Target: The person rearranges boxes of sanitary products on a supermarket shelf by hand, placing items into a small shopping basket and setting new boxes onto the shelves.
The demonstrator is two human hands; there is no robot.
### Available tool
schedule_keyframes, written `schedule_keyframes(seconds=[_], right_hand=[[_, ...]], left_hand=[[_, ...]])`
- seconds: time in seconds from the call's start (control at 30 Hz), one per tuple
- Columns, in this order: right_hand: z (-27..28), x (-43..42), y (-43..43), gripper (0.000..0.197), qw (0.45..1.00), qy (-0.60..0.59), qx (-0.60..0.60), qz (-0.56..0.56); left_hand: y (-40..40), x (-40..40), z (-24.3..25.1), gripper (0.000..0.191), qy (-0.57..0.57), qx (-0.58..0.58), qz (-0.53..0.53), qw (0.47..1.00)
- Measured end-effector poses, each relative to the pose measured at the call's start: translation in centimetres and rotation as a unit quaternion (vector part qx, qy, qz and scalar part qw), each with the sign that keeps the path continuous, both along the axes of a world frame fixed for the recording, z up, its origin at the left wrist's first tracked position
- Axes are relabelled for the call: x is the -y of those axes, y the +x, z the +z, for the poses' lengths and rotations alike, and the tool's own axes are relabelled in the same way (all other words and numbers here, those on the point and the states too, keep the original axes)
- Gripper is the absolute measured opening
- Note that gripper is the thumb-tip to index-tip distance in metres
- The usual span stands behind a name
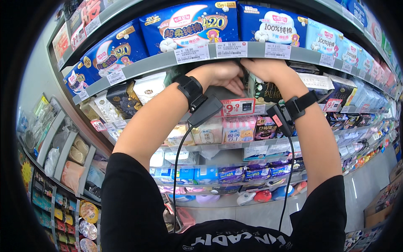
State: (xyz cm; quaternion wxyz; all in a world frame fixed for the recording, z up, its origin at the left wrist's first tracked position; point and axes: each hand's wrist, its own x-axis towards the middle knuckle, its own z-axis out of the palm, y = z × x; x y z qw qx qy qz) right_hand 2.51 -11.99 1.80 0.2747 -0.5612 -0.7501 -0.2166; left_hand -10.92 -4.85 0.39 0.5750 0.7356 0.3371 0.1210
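Both of my hands reach into the second shelf, just under the edge of the top shelf (160, 64). My left hand (228, 77) has its palm turned inward and its fingers spread, with nothing seen in them, over a bare patch of shelf. Beside it, my right hand (264, 69) lies against the top of a dark, flower-printed sanitary pad pack (267, 91). Its fingertips are partly hidden, so a grip on the pack is not clear. A white pack (149, 87) stands left of the gap. On each wrist is a black strap with a cabled device.
Large blue sanitary pad packs (192, 26) line the shelf above my hands. A red-bordered price tag (237, 107) hangs on the shelf front below them. Lower shelves hold pink packs (239, 129) and more goods. A pink basket (185, 219) is on the floor. Slippers (78, 151) hang at the left.
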Motion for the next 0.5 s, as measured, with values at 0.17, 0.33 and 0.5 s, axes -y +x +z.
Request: schedule_keyframes(seconds=[0.17, 0.33, 0.5], right_hand=[[-0.7, 1.2, 0.0, 0.046, 0.999, 0.020, 0.034, -0.005], [-2.3, 3.7, 1.3, 0.051, 0.994, 0.063, 0.080, -0.044], [-3.9, 6.3, 2.2, 0.058, 0.982, 0.164, 0.093, -0.026]], left_hand=[[-0.6, -1.1, 0.4, 0.041, 0.139, -0.103, 0.018, 0.985], [-0.4, 0.5, 1.7, 0.031, 0.532, -0.131, 0.133, 0.826], [-0.2, -3.5, 0.7, 0.051, 0.614, -0.130, 0.166, 0.761]])
